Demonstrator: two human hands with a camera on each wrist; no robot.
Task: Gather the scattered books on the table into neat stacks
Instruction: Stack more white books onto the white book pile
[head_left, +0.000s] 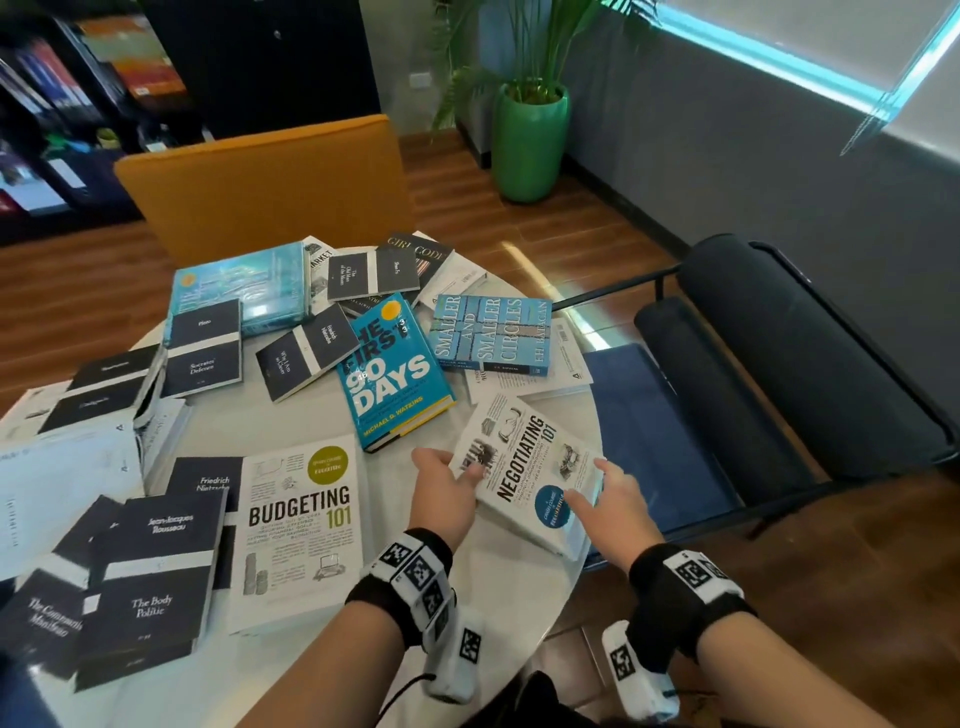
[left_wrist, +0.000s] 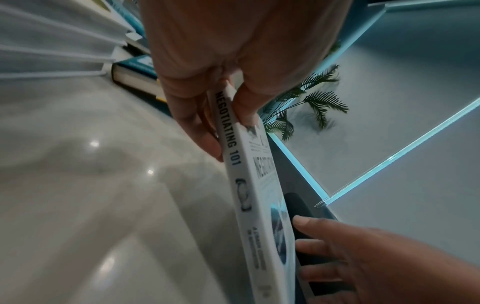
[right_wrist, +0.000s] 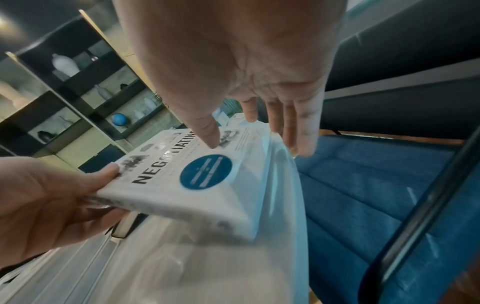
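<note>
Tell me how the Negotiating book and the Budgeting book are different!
Negotiating 101 is held by the left hand, with the right hand at its other edge; Budgeting 101 is untouched. Negotiating is raised off the table; Budgeting lies flat. Negotiating's circle is blue; Budgeting's is olive green. Both have white covers with bold black "101" titles.

This looks like an office lounge or reading room: a round white desk (head_left: 524, 582) strewn with business and philosophy books, a dark bookshelf (head_left: 57, 119) along the wall, an orange chair (head_left: 270, 192), a navy cushioned bench (head_left: 789, 374), and a potted palm (head_left: 530, 140) on wood flooring.
</note>
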